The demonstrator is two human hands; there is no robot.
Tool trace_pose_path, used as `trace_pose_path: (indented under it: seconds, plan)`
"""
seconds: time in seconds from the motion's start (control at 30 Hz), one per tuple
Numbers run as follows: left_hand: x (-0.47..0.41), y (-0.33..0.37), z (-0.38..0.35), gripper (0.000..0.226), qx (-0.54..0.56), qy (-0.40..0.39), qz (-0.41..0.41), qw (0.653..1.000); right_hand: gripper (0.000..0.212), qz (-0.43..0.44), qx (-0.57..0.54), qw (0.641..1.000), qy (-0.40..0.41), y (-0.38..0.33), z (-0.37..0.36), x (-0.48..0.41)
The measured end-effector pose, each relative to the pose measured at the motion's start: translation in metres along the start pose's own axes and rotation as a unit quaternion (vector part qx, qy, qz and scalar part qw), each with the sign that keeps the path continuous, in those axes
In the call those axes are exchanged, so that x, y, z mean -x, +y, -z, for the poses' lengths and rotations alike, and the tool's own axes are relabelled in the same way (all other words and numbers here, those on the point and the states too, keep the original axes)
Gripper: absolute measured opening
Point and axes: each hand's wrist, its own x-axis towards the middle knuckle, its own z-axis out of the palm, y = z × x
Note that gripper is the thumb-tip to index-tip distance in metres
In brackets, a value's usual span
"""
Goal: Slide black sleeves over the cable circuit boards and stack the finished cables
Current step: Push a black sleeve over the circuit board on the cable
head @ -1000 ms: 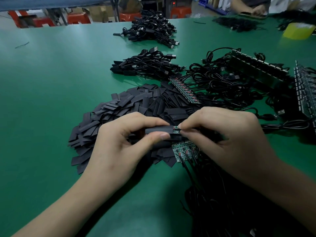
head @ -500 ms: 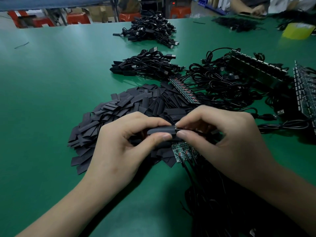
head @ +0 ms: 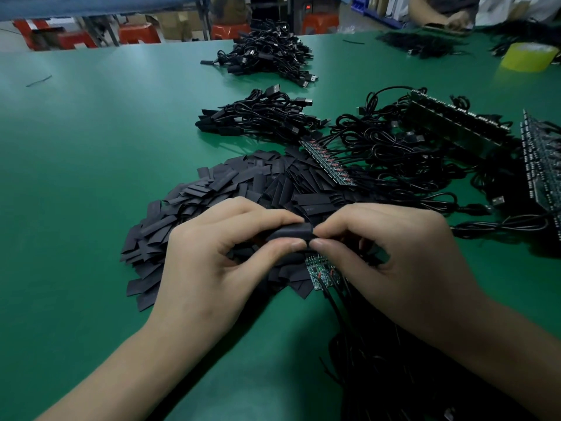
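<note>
Black sleeve [head: 290, 232] hung just above the near edge of the sleeve pile [head: 212, 189], pinched along its length between the thumb and forefinger of the left hand [head: 212, 262]. The right hand [head: 394, 253] met it at its open end, thumb and forefinger pressed together there. No green showed at that mouth, so the circuit board was probably already inside, though the fingertips hid the spot. The right hand looked to be pinching the board's trailing end.

As I judged it, the step in hand was seating the board. It would go best with the left thumb and finger squeezing the sleeve's edges, not its flat faces, so the tube stayed rounded. The right hand should push in line with the sleeve (never at an angle, which would crease the mouth). The push belonged on the board's end, not the thin wires. The sleeve ought to finish covering the solder joints.

A strip of bare boards [head: 320, 273] lay at the pile's near edge, under the hands. The finished cables [head: 261, 117] sat beyond the pile's far side on the green table [head: 91, 147].
</note>
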Motion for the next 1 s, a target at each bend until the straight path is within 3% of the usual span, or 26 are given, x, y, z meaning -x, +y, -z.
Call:
trace_pose_path:
  seconds: [0.4,1.0]
  plan:
    - [-0.003,0.0002,0.0015,0.017,0.009,0.013,0.023,1.0,0.007,-0.048,-0.065,0.997,0.013,0.0002,0.0017,-0.002]
    - [-0.0025,-0.0057,0.0023,0.026,0.042,0.026,0.071,0.996,0.007,-0.066,-0.067,0.995,0.04,0.0032,0.0026,-0.0005]
